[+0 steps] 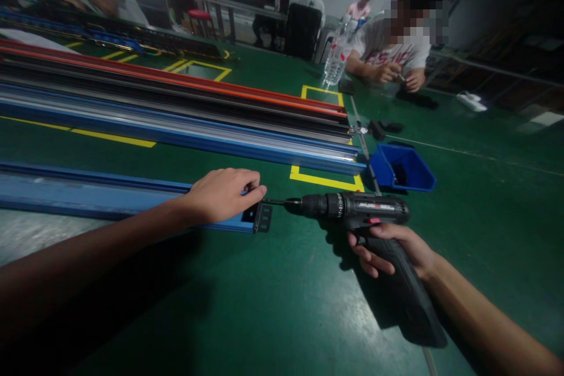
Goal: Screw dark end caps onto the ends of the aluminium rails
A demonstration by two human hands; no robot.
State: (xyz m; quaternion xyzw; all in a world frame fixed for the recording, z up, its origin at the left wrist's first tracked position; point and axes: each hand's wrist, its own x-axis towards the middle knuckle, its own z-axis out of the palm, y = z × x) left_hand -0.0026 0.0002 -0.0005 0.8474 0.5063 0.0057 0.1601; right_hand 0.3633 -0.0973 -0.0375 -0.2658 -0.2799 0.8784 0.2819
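A long blue metal rail lies across the green table, ending in a black end bracket. My left hand rests on the rail's end, fingers curled and pinching the top of the bracket. My right hand grips the handle of a black cordless drill. The drill lies level, its bit tip touching the bracket from the right.
Several long rails, blue, grey and orange, lie stacked behind. A blue bin stands just beyond the drill. A water bottle stands further back. A seated person works at the far right, others sit beyond. Yellow tape marks cross the table.
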